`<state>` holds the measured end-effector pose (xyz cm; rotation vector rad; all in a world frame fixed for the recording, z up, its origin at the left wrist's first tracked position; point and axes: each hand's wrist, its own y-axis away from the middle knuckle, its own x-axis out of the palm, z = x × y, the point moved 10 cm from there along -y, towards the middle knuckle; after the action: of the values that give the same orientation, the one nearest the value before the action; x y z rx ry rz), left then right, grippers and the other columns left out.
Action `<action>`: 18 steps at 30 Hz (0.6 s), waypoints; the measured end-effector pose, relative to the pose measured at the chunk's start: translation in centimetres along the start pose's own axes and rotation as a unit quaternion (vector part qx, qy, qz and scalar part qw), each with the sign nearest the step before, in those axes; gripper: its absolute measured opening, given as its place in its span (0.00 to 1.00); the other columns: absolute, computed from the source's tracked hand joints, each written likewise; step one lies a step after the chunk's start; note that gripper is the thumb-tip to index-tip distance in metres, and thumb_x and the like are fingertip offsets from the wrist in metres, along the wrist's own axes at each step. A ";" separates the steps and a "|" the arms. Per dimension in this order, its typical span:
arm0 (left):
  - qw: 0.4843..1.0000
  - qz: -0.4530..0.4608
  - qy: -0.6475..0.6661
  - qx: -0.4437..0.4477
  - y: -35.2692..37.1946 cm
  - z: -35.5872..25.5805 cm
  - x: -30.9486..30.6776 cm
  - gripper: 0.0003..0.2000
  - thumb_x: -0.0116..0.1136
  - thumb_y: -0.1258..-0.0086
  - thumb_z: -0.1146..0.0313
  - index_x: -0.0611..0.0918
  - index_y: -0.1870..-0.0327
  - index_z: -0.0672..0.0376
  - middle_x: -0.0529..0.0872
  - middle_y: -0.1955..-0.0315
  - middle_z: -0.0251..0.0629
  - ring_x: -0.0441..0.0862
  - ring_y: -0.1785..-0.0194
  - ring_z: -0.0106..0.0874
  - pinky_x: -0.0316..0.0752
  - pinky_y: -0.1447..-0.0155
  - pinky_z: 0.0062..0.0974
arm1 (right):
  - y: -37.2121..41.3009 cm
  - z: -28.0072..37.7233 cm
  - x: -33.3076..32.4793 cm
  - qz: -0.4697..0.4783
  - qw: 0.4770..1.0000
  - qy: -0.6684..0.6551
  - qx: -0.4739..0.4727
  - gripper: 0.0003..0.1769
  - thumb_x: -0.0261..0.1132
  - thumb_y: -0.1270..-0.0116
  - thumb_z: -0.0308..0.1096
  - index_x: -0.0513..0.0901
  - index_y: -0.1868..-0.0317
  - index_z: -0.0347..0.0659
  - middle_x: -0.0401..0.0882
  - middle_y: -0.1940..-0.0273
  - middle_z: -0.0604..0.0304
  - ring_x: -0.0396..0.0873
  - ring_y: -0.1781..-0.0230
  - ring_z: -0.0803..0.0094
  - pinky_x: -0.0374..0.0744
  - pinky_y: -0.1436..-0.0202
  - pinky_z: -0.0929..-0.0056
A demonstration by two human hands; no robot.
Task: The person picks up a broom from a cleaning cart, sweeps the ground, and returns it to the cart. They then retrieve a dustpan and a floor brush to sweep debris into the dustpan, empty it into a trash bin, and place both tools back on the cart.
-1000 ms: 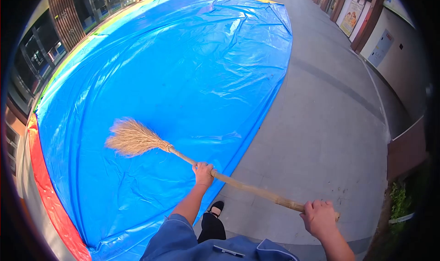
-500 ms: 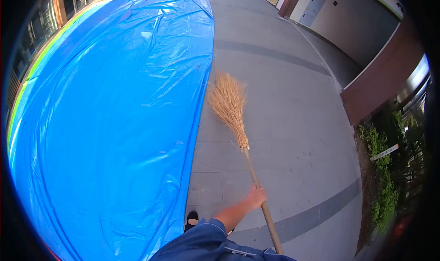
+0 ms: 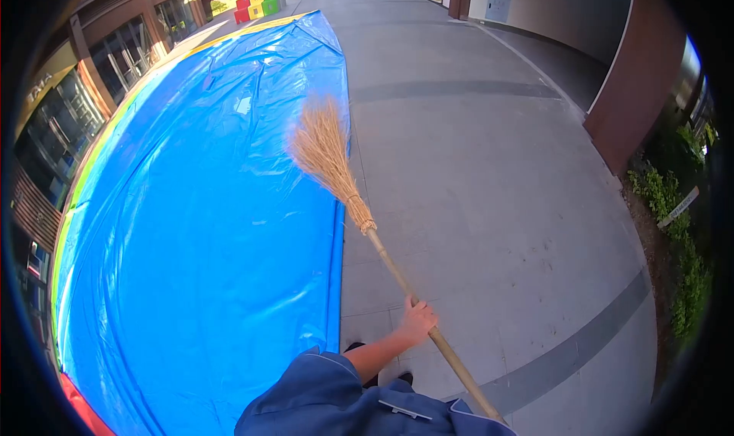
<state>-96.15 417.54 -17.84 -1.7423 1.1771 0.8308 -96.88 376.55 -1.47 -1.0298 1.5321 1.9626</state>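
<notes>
A straw broom [image 3: 325,149] with a long wooden handle stretches forward and left in front of me. My left hand [image 3: 417,320] is closed around the middle of its handle, the forearm reaching across from a blue sleeve. The bristle head overlaps the right edge of a large blue tarp [image 3: 206,283] in this view, and its tips are smeared by motion. Toward the bottom edge the handle runs on past my blue clothing and out of the picture. My right hand is out of sight.
Grey paving [image 3: 474,199] lies right of the tarp, bordered by a planting bed [image 3: 673,245] with a small white sign [image 3: 678,207]. A brown pillar [image 3: 638,84] stands beyond it. Coloured blocks [image 3: 258,4] are stacked at the far end; glass doors [image 3: 57,138] line the left.
The broom head has swung left, from over the paving to over the tarp's edge. My left hand still grips the handle, and the camera has tilted up, showing more of the far background.
</notes>
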 end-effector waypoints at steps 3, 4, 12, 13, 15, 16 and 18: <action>0.986 -0.037 -0.061 -0.152 0.6 8.6 -4.3 0.03 0.62 0.51 0.68 0.79 0.76 0.51 0.75 0.70 0.30 0.71 0.53 0.34 0.56 0.43 0.58 | -8.1 4.6 -5.6 -0.034 0.991 0.077 -0.102 0.12 0.64 0.42 0.41 0.78 0.67 0.41 0.80 0.69 0.43 0.78 0.72 0.42 0.75 0.70 0.49; 0.978 -0.053 -0.068 -0.189 0.8 11.8 -5.3 0.05 0.62 0.52 0.68 0.79 0.75 0.52 0.76 0.68 0.33 0.71 0.51 0.36 0.56 0.44 0.58 | -11.6 7.4 -7.7 -0.056 0.980 0.115 -0.150 0.12 0.64 0.42 0.41 0.77 0.67 0.41 0.80 0.69 0.43 0.78 0.72 0.42 0.75 0.70 0.49; 0.878 -0.317 -0.003 -0.360 3.7 36.5 -14.3 0.11 0.65 0.55 0.74 0.76 0.72 0.57 0.75 0.60 0.46 0.70 0.49 0.46 0.63 0.47 0.47 | -27.3 55.4 -19.7 -0.145 0.832 0.326 -0.424 0.24 0.63 0.44 0.58 0.78 0.75 0.43 0.78 0.80 0.57 0.79 0.75 0.58 0.75 0.72 0.61; 0.863 -0.334 -0.002 -0.380 3.5 39.6 -15.5 0.10 0.65 0.55 0.75 0.76 0.72 0.57 0.75 0.60 0.45 0.69 0.49 0.46 0.64 0.48 0.44 | -27.3 58.9 -20.2 -0.140 0.822 0.344 -0.432 0.23 0.63 0.43 0.56 0.77 0.74 0.42 0.78 0.79 0.56 0.79 0.75 0.57 0.75 0.72 0.60; 0.869 -0.327 0.005 -0.371 0.8 43.4 -16.4 0.10 0.65 0.55 0.75 0.76 0.72 0.56 0.76 0.60 0.43 0.69 0.49 0.45 0.64 0.48 0.44 | -28.0 62.1 -21.2 -0.130 0.816 0.360 -0.433 0.22 0.62 0.41 0.55 0.76 0.73 0.41 0.77 0.79 0.56 0.79 0.75 0.57 0.74 0.72 0.60; 0.874 -0.317 0.019 -0.369 -0.3 44.4 -16.1 0.10 0.65 0.54 0.74 0.76 0.72 0.56 0.76 0.60 0.42 0.69 0.49 0.45 0.64 0.48 0.44 | -28.6 62.2 -21.4 -0.121 0.825 0.370 -0.410 0.21 0.60 0.38 0.53 0.75 0.70 0.41 0.77 0.79 0.57 0.79 0.75 0.59 0.75 0.70 0.61; 0.887 -0.285 0.033 -0.361 -3.9 47.0 -15.7 0.10 0.66 0.54 0.73 0.76 0.72 0.55 0.76 0.60 0.40 0.69 0.48 0.44 0.64 0.48 0.46 | -30.4 61.8 -21.2 -0.111 0.835 0.381 -0.380 0.20 0.58 0.36 0.51 0.74 0.68 0.40 0.77 0.78 0.58 0.79 0.76 0.60 0.76 0.68 0.62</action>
<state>-100.66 466.79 -22.66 -2.5578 0.3147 0.8933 -79.07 446.24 2.69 -2.4270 0.7875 2.1252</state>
